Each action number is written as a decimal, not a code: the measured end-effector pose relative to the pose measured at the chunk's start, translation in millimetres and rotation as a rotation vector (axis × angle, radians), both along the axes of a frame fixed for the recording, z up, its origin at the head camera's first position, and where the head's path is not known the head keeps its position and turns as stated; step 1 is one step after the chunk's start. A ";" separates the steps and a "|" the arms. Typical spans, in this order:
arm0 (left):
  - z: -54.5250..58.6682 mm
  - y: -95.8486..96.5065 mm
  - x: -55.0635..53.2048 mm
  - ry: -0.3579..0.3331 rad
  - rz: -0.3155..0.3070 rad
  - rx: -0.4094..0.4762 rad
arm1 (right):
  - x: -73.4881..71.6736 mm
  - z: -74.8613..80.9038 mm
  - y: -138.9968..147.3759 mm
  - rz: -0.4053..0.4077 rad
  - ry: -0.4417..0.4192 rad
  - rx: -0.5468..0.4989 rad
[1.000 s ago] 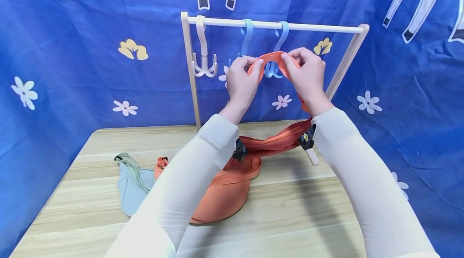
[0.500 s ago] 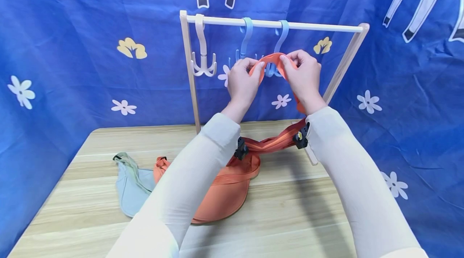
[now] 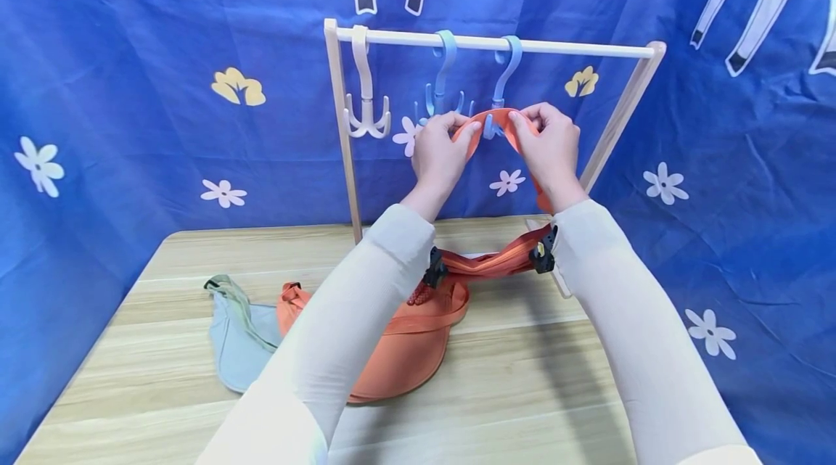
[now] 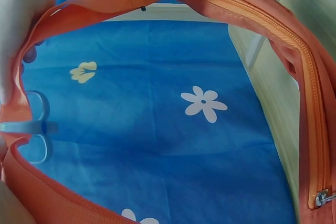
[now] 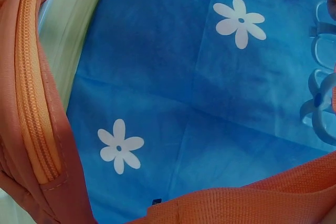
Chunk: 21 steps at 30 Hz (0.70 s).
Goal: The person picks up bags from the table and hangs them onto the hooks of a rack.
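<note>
Both hands hold up an orange-red waist bag (image 3: 496, 262) by its strap (image 3: 499, 115). My left hand (image 3: 440, 153) pinches the strap left of the right-hand blue hook (image 3: 498, 99); my right hand (image 3: 550, 146) pinches it on the other side. Between the hands the strap arches at the hook's prongs; whether it rests on a prong I cannot tell. Below the wrists hangs the bag's zippered body. In the left wrist view, the zipper (image 4: 310, 103) runs down the right side, and a blue hook (image 4: 39, 127) overlaps the strap.
A rack with a white rail (image 3: 575, 48) carries a white hook (image 3: 367, 117) and another blue hook (image 3: 446, 66). On the wooden table (image 3: 522, 392) lie an orange fabric item with a rounded edge (image 3: 405, 363), partly behind the left sleeve, and a pale blue strapped one (image 3: 238, 349).
Both hands have come down slightly with the strap, which now sits lower against the right-hand blue hook. More of that hook's stem shows above it.
</note>
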<state>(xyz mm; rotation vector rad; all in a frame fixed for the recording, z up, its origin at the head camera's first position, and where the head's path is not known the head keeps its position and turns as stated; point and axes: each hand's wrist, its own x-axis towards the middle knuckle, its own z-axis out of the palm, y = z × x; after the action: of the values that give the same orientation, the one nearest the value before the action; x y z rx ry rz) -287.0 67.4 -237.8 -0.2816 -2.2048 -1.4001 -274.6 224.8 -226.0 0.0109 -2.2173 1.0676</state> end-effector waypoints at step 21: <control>-23.6 -5.4 -3.6 -0.087 -0.049 -0.087 | 2.9 -21.6 14.4 -0.055 -0.065 0.009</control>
<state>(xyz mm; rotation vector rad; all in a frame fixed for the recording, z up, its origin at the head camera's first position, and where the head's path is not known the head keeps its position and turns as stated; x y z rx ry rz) -290.7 62.0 -261.4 -0.3132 -2.3490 -1.3677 -271.7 239.2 -247.6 -0.0814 -2.2672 1.0421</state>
